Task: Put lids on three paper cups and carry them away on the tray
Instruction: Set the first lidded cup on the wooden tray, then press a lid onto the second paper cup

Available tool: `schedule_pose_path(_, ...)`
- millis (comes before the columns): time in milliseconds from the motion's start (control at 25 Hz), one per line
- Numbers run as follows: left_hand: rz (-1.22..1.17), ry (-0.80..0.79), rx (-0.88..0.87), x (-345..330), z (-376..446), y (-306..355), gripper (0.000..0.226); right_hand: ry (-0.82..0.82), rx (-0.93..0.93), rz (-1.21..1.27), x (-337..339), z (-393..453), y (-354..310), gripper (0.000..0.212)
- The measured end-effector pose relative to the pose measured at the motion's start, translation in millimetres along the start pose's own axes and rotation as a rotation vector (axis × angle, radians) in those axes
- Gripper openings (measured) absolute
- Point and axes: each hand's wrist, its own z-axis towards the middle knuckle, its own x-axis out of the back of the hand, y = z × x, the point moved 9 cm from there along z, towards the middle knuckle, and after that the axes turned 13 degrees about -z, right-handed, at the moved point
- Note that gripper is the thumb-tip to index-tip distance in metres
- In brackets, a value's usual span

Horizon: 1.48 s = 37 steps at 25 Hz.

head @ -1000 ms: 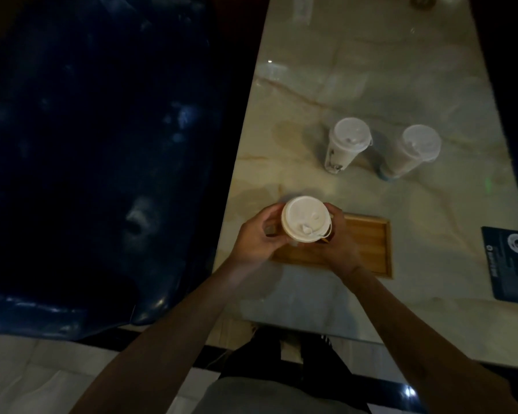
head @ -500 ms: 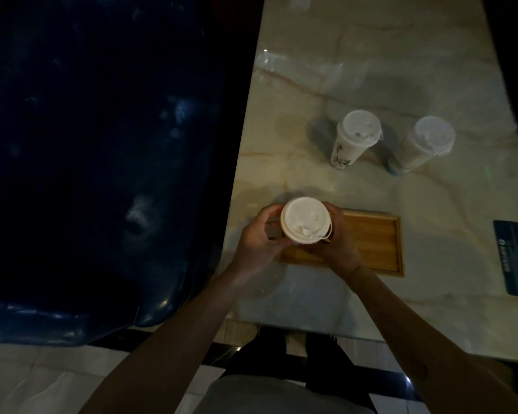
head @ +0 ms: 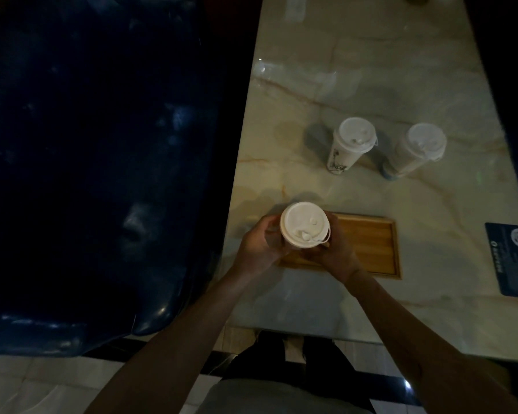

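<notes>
Three lidded cups now: one (head: pixel 304 225) held in a two-handed grip over tray's left end (head: pixel 368 246), left hand (head: pixel 259 246) and right hand (head: pixel 337 255) wrapped round it as a second ago. Hardly any change. Two others (head: pixel 352 143) (head: pixel 417 149) upright on bench (head: pixel 401 70), beyond tray. Lidding apparently done; loading of tray next.

I note dim lighting. A glossy veined marble tabletop (head: pixel 386 70) fills the right half; a dark blue card (head: pixel 513 258) lies at its right edge. Left of the tabletop sits a shiny dark blue seat (head: pixel 87 159). Pale floor tiles (head: pixel 42 383) with a black strip show below.
</notes>
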Motion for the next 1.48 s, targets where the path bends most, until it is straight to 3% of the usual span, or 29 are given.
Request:
schedule_pose_path(120,0.100,-0.048,0.034,4,-1,-9,0.052,-0.053,-0.125,-0.082,6,-10,13,0.083)
schedule_pose_path(240,0.364,-0.117,0.064,18,9,-9,0.049,-0.165,-0.218,-0.437,27,-21,30,0.060)
schedule_pose_path(360,0.677,-0.249,0.112,34,30,7,0.040,-0.263,-0.240,-0.765,60,-25,39,0.057)
schedule_pose_path(560,1.029,-0.272,-0.079,30,76,82,0.045,-0.280,-0.321,-0.925,113,-3,44,0.054)
schedule_pose_path(680,1.102,-0.287,-0.259,-7,98,121,0.051,-0.202,-0.308,-0.867,131,20,41,0.057)
schedule_pose_path(840,1.024,-0.241,-0.457,-61,125,158,0.062,-0.184,-0.311,-0.750,139,57,44,0.079)
schedule_pose_path(1080,0.972,-0.225,-0.536,-114,168,173,0.076,-0.112,-0.298,-0.446,128,113,54,0.096)
schedule_pose_path(1280,0.977,-0.232,-0.595,-135,185,165,0.062,0.021,-0.206,-0.040,124,154,60,0.094)
schedule_pose_path(1480,0.868,-0.161,-0.641,-133,188,162,0.047,0.056,-0.115,0.106,122,179,61,0.081)
